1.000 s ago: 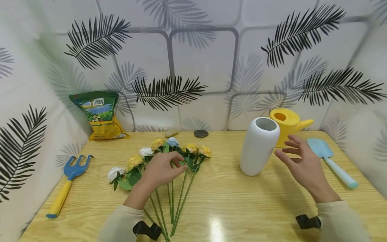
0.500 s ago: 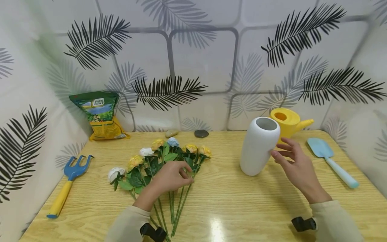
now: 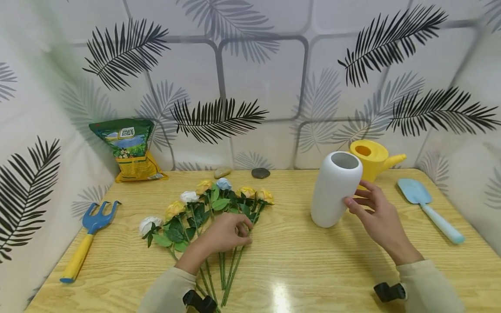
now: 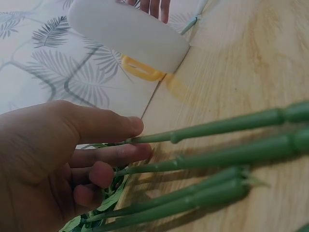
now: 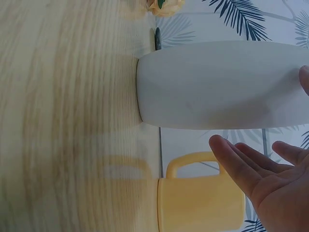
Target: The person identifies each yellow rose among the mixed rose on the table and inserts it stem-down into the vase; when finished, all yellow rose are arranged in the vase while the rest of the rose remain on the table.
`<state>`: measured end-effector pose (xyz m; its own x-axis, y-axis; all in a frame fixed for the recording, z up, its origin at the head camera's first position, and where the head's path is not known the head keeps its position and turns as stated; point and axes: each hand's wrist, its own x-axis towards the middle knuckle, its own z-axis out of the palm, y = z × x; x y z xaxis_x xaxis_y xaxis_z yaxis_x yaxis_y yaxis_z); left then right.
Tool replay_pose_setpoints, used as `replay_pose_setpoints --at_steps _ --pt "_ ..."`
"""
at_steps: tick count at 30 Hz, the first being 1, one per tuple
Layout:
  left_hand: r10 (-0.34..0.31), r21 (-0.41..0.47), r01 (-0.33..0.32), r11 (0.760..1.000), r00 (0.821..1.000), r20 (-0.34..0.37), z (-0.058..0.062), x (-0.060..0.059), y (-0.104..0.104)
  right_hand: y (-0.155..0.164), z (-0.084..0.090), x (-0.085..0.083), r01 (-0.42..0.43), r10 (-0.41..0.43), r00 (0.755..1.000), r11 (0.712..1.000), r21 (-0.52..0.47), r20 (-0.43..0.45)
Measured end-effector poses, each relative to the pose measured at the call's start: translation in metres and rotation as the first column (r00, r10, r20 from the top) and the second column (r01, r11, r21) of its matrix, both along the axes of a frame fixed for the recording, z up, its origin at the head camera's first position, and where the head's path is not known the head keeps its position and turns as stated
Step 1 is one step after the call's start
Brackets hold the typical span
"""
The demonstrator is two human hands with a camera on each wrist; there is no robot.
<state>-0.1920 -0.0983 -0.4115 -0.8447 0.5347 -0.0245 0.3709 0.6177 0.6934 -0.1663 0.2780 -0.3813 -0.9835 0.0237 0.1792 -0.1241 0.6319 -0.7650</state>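
Several artificial roses [image 3: 189, 196] in yellow, white and blue lie fanned on the table, stems toward the front. My left hand [image 3: 225, 232] is over the rightmost stems, fingers bent. In the left wrist view, one green stem [image 4: 217, 126] runs between the parted thumb [image 4: 133, 125] and index finger, with other stems below. A white vase [image 3: 334, 195] stands upright on the right. Beside it, my right hand [image 3: 377, 219] has its thumb at the vase's front side. The right wrist view shows the fingers [image 5: 236, 162] extended, with a gap from the vase wall.
Behind the vase stands a yellow watering can [image 3: 368, 156], with a light-blue trowel [image 3: 430, 208] to its right. A blue-and-yellow hand fork [image 3: 88, 239] lies at left, below a green-yellow bag [image 3: 135, 150]. Two stones, one dark [image 3: 260, 173], lie along the back edge.
My left hand has moved right and toward the front, down to the rightmost stems. My right hand has moved left to the vase's side. The vase and roses stay in place.
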Motion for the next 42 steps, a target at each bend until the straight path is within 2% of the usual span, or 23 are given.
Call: replay_pose_setpoints --at_steps 7,10,14,18,25,33,37,42 --pt "-0.036 0.024 0.036 0.999 0.999 -0.009 0.000 -0.001 0.000 -0.002 0.000 -0.001 -0.009 0.009 1.000 1.000 0.014 -0.030" --pt "-0.047 0.081 0.043 0.996 0.998 0.047 0.000 -0.001 0.000 -0.001 -0.001 -0.001 -0.015 0.016 0.999 1.000 0.020 -0.048" --pt "-0.067 0.169 0.042 0.985 0.987 0.147 0.001 -0.001 0.001 -0.001 -0.002 -0.001 -0.016 0.017 0.998 1.000 0.023 -0.065" --pt "-0.078 0.201 0.043 0.979 0.982 0.173 0.002 0.000 0.002 -0.002 -0.002 0.000 -0.018 0.019 0.996 1.000 0.012 -0.086" --pt "-0.079 0.196 0.045 0.980 0.982 0.170 0.007 0.002 0.003 -0.003 -0.003 -0.001 -0.012 0.013 0.996 1.000 0.010 -0.091" --pt "-0.064 0.232 0.023 0.972 0.983 0.171 0.016 0.005 0.001 -0.002 -0.003 -0.003 -0.011 0.014 0.998 0.999 0.043 -0.066" --pt "-0.066 0.260 0.025 0.965 0.987 0.148 0.023 0.007 0.000 -0.001 0.000 -0.001 -0.014 0.017 0.998 0.998 0.055 -0.060" --pt "-0.068 0.277 0.041 0.960 0.994 0.089 0.037 0.008 0.003 0.002 0.002 -0.001 -0.027 0.029 0.997 0.999 0.041 -0.065"
